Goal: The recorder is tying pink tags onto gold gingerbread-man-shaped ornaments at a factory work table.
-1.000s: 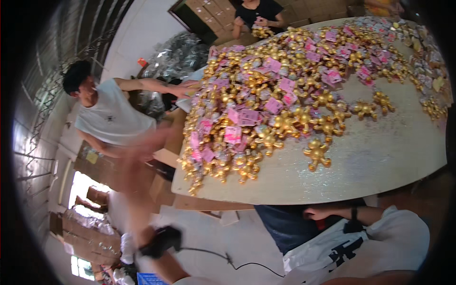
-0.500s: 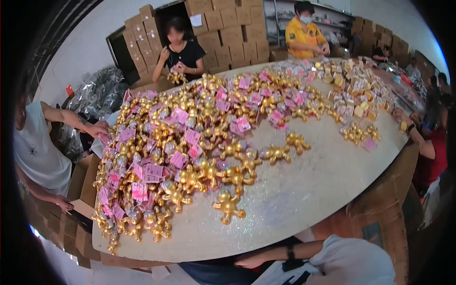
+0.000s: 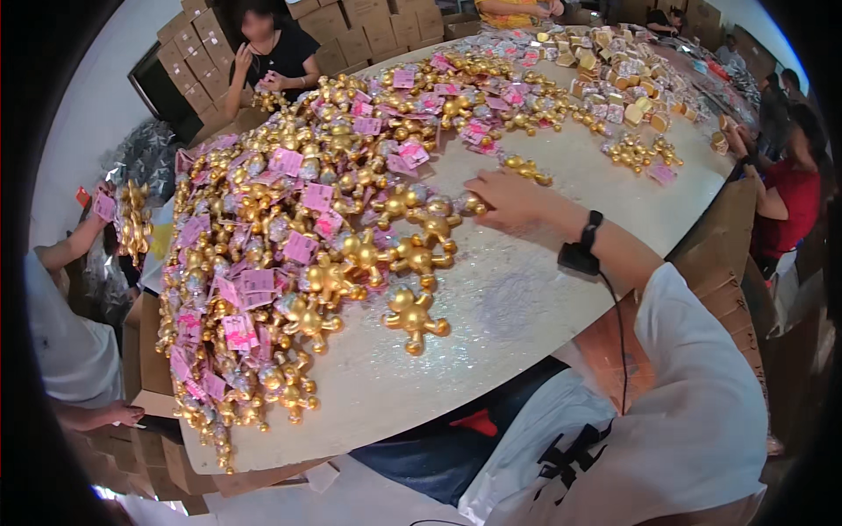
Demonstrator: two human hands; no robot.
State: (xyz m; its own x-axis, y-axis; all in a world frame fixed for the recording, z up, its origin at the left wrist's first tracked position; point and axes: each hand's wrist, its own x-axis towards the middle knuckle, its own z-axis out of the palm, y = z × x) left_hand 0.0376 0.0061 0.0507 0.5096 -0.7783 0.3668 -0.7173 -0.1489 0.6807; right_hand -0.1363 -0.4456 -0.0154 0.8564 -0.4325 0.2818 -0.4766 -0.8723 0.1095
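My right hand [image 3: 507,198] reaches across the pale table from the right, its fingers curled down over a gold bear figurine [image 3: 474,206]. Most of that figurine is hidden beneath the hand. Just beyond the knuckles lies another gold bear figurine [image 3: 526,169]. To the left spreads a large heap of shiny gold bear figurines [image 3: 342,184] in clear wrap, many with pink cards [image 3: 301,248]. One wrapped bear figurine [image 3: 415,321] lies apart, nearer to me. Around my right wrist is a black band with a small device [image 3: 580,258] and cable. My left hand is out of view.
The curved table [image 3: 544,294] carries a pile of small gold-and-white pieces [image 3: 636,88] at far right. At left a co-worker's hand [image 3: 86,230] holds several gold figurines above an open carton [image 3: 153,342]. Other people stand across and at right. Stacked cartons [image 3: 368,31] line the back.
My right hand has risen from near my lap onto a gold figurine on the table. The view has tilted down. At left, the co-worker has lifted a bunch of gold figurines off the heap.
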